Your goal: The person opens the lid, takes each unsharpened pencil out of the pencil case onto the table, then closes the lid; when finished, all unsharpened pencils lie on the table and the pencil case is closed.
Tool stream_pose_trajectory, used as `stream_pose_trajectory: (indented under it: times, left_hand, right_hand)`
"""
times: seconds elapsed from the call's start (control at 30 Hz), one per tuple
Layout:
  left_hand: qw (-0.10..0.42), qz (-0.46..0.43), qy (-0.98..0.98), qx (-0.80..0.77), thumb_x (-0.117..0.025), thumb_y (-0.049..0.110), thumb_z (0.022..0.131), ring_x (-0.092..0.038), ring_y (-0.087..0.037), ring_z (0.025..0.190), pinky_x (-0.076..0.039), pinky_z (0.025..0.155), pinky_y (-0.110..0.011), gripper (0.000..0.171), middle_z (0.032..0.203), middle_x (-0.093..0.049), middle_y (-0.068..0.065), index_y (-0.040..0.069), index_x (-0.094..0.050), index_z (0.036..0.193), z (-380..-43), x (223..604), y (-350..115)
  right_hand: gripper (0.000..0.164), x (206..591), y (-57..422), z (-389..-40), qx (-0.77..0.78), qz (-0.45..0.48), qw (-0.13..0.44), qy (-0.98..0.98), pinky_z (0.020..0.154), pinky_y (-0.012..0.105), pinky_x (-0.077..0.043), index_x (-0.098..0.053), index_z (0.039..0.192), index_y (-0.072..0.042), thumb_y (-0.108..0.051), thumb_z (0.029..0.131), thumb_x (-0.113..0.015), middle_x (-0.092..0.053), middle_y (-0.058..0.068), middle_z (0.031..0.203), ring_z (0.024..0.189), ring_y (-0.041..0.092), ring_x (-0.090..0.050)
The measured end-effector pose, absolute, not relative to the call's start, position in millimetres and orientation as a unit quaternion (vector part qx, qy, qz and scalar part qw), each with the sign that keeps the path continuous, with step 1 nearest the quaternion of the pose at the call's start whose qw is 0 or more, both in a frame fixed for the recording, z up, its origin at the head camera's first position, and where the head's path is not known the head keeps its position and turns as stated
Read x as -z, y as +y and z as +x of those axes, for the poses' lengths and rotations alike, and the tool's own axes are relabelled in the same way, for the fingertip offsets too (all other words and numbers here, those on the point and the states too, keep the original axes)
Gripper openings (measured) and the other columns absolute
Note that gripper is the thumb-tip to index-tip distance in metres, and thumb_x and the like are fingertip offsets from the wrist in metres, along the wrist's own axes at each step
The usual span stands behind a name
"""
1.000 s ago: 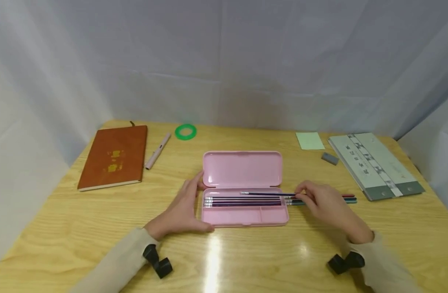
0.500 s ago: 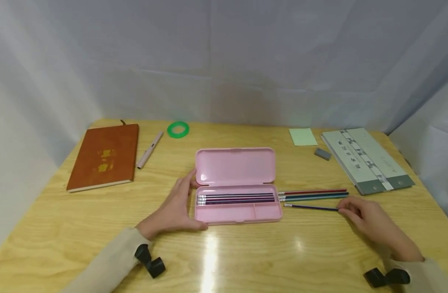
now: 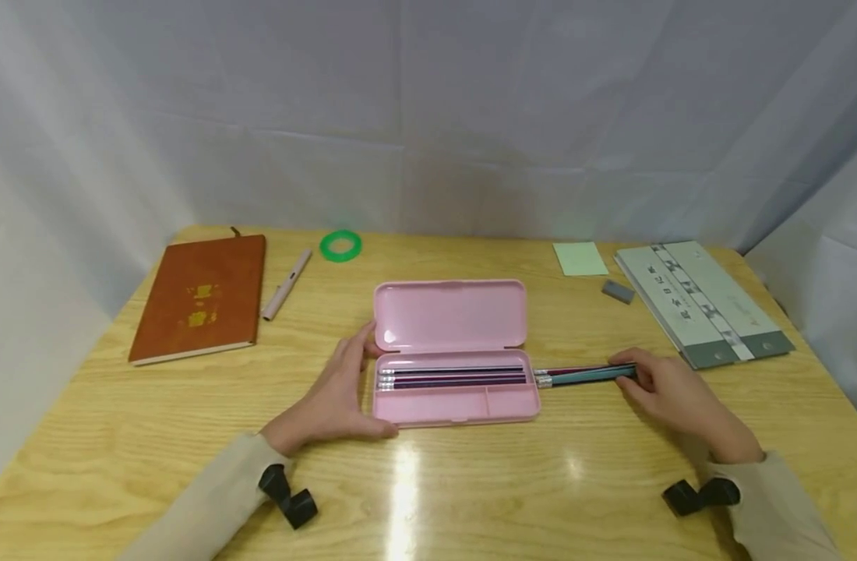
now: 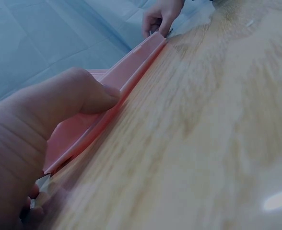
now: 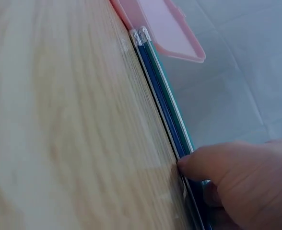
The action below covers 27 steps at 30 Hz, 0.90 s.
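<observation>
An open pink pencil case [image 3: 430, 403] lies on the table with its lid [image 3: 449, 315] folded back. My left hand [image 3: 330, 397] grips its left end, the thumb [image 4: 105, 97] on the front edge and fingers behind. Several dark striped pencils [image 3: 456, 379] lie side by side in its long rear compartment; the two front compartments hold nothing. Right of the case, my right hand [image 3: 670, 393] pinches the far ends of a bundle of red, blue and teal pencils [image 3: 583, 376]. Their silver eraser ends [image 5: 142, 36] lie close to the case's right end.
A brown notebook [image 3: 200, 300], a pale pink pen [image 3: 287, 286] and a green tape ring [image 3: 340, 246] lie at the back left. Green sticky notes [image 3: 580, 259], a grey eraser [image 3: 618, 291] and a pale green notebook [image 3: 702, 300] lie at the back right.
My right hand carried a dark blue pencil from the case to the right and set it by the loose pencils. It has since shifted left and gathered them together. My left hand stayed on the case.
</observation>
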<state>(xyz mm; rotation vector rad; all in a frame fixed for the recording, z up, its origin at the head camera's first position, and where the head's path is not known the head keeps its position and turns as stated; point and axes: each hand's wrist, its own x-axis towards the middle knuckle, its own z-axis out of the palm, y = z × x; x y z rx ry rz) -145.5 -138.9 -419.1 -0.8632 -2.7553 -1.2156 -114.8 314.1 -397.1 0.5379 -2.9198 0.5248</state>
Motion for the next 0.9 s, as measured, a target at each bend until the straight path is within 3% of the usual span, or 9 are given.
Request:
stream_pose_trajectory:
  times: [0.2, 0.53, 0.77, 0.9]
  left_hand:
    - [-0.001, -0.271, -0.88, 0.389, -0.091, 0.038, 0.044, -0.042, -0.017, 0.102, -0.044, 0.087, -0.037, 0.14, 0.121, -0.047, -0.006, 0.01, -0.009, 0.154, -145.3, 418.0, -138.6]
    - [0.0, -0.274, -0.88, 0.387, -0.091, 0.039, 0.044, -0.042, -0.017, 0.102, -0.043, 0.087, -0.037, 0.14, 0.121, -0.048, -0.006, 0.009, -0.01, 0.154, -146.3, 418.7, -138.0]
    - [-0.001, -0.272, -0.881, 0.387, -0.091, 0.039, 0.044, -0.043, -0.018, 0.104, -0.044, 0.089, -0.039, 0.14, 0.122, -0.047, -0.007, 0.01, -0.009, 0.154, -146.2, 419.7, -138.6]
    - [-0.003, -0.27, -0.881, 0.388, -0.091, 0.039, 0.044, -0.043, -0.019, 0.105, -0.044, 0.09, -0.04, 0.14, 0.123, -0.047, -0.007, 0.011, -0.009, 0.154, -146.1, 419.5, -138.8]
  right_hand:
    - [0.031, 397.0, 311.6, -113.5, -0.168, 0.196, 0.099, -0.961, 0.046, 0.02, -0.028, -0.065, 0.113, -0.007, -0.007, 0.082, -0.072, -0.037, -0.013, 0.054, 0.047, -0.003, -0.028]
    - [0.022, 403.9, 303.9, -113.6, -0.167, 0.238, 0.164, -0.943, 0.046, 0.018, -0.03, -0.071, 0.093, -0.01, -0.005, 0.073, -0.079, -0.04, -0.017, 0.056, 0.049, -0.006, -0.03]
    - [0.032, 405.1, 300.5, -114.3, -0.139, 0.256, 0.195, -0.937, 0.048, 0.019, -0.029, -0.073, 0.101, -0.01, -0.005, 0.07, -0.08, -0.044, -0.013, 0.059, 0.053, -0.003, -0.032]
    - [0.033, 407.0, 300.0, -115.5, -0.115, 0.277, 0.221, -0.928, 0.052, 0.03, -0.048, -0.075, 0.1, -0.009, -0.004, 0.068, -0.08, -0.068, 0.001, 0.073, 0.057, 0.011, -0.059]
